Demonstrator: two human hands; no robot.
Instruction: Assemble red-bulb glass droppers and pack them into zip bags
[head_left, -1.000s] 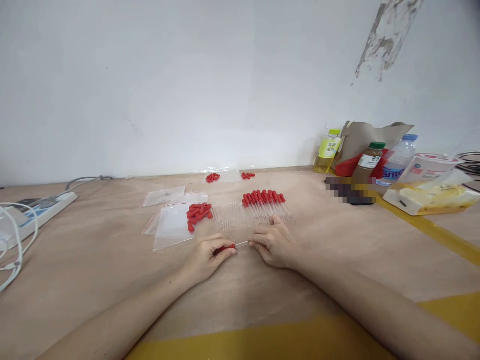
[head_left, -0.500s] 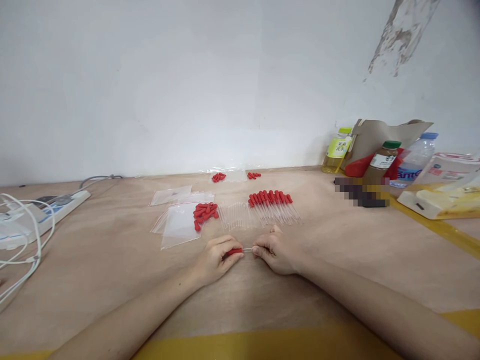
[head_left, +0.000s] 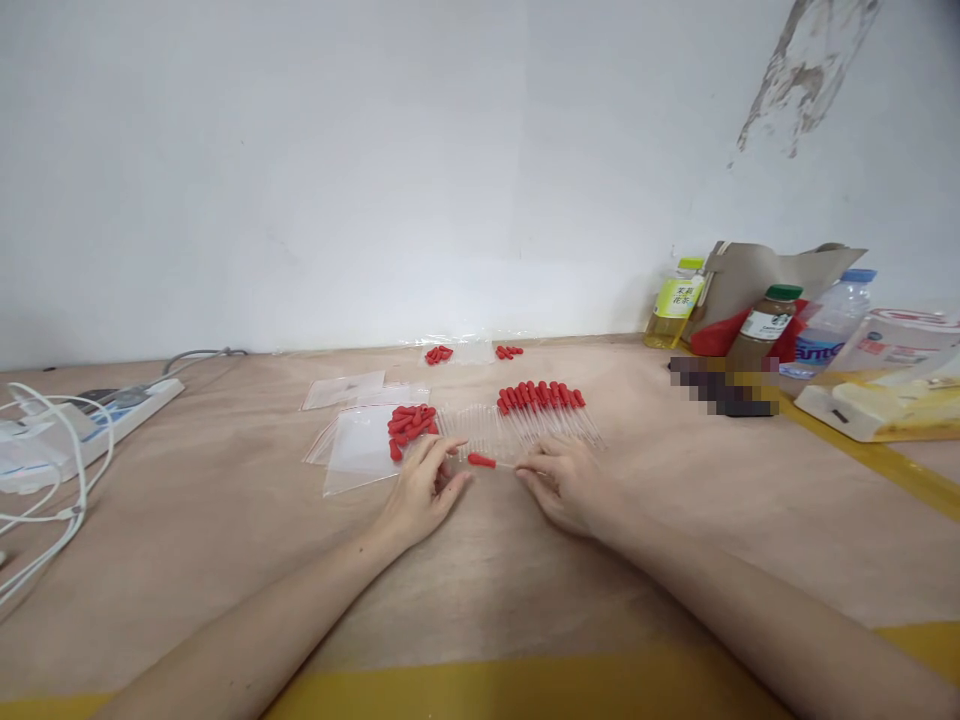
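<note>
A glass dropper point(head_left: 482, 461) with a red rubber bulb points its bulb end to the left. My right hand point(head_left: 566, 480) is closed on its clear tube. My left hand point(head_left: 429, 488) is apart from the bulb, thumb and fingers spread with nothing between them. Just beyond that hand lies a pile of red rubber bulbs point(head_left: 409, 425), partly on clear zip bags point(head_left: 360, 455). A row of bare glass tubes point(head_left: 476, 428) lies in the middle. To its right, several droppers with red bulbs point(head_left: 541, 396) lie side by side, their tube ends partly behind my right hand.
Small groups of red bulbs point(head_left: 439, 355) lie on clear plastic near the wall. At left are a power strip point(head_left: 127, 430) and white cables point(head_left: 79, 470). Bottles point(head_left: 675, 305), a grey bag point(head_left: 750, 270) and a plastic package point(head_left: 885, 375) stand at right. Yellow tape point(head_left: 480, 690) crosses the front.
My left hand has let go of the red bulb and opened. Both hands have moved away from me toward the tube row, the dropper still in my right hand.
</note>
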